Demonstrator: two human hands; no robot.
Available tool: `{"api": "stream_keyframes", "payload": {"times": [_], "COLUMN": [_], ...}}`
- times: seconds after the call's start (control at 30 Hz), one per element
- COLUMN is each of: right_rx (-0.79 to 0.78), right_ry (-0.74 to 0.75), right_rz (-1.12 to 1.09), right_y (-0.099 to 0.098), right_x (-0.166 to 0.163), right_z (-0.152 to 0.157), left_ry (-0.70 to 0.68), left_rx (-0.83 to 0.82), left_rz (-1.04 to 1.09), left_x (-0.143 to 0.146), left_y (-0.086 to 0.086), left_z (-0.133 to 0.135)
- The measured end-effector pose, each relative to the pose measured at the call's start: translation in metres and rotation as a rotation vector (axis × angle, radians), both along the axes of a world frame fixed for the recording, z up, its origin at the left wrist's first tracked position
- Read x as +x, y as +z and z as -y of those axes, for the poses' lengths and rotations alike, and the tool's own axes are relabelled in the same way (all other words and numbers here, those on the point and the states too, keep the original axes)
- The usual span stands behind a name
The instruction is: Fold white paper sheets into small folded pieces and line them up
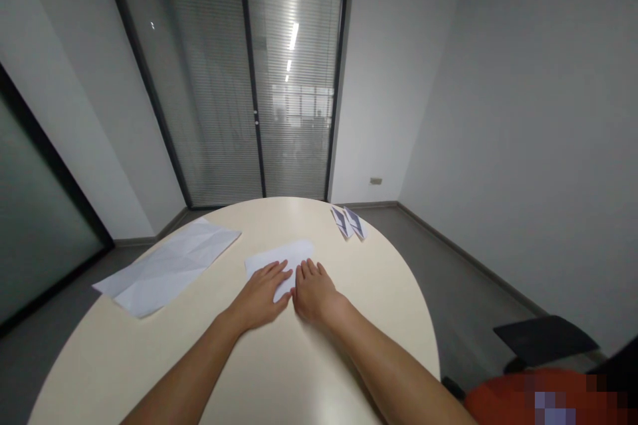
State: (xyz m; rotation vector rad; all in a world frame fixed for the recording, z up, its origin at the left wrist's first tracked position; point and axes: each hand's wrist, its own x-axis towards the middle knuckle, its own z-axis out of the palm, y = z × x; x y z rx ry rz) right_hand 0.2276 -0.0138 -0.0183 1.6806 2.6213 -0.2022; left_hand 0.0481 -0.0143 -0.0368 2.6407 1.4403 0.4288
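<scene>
A white sheet of paper [279,254] lies flat on the round, cream table, partly covered by both hands. My left hand [262,292] rests on its left part, palm down with the fingers spread. Close beside it, my right hand [313,289] presses on the sheet's right part, fingers stretched forward and lying side by side. The thumb of my left hand almost meets the right hand. Under the palms, the near edge of the paper is hidden.
A larger creased white sheet [174,265] lies at the table's left, reaching over its edge. Two folded paper pieces with dark markings [349,223] sit at the far right of the table [369,299]. A chair with a red seat [518,398] stands at lower right.
</scene>
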Motion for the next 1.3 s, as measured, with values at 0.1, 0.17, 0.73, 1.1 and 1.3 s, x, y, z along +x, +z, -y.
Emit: {"api": "stream_keyframes", "payload": {"times": [0.1,0.17,0.73,1.1,1.3], "right_rx": [0.004,-0.021,0.162,-0.015,-0.026], "right_ry": [0.020,0.035,-0.129,-0.162,-0.174], "right_rz": [0.033,0.044,-0.100,-0.085,-0.165], "right_y": [-0.001,0.002,-0.001,-0.002,-0.010], "right_x": [-0.007,-0.006,0.011,0.007,0.017], "right_z": [0.003,0.001,-0.027,-0.030,-0.049], "left_ry": [-0.006,-0.012,-0.016,-0.012,-0.011], "left_rx": [-0.006,-0.010,-0.008,-0.017,0.001], "left_rz": [0.003,-0.005,0.022,-0.014,-0.026], "left_x": [-0.001,-0.001,-0.004,-0.005,-0.001], "left_y": [0.000,0.000,-0.004,-0.005,0.001], "left_z": [0.000,-0.001,-0.004,-0.005,-0.003]}}
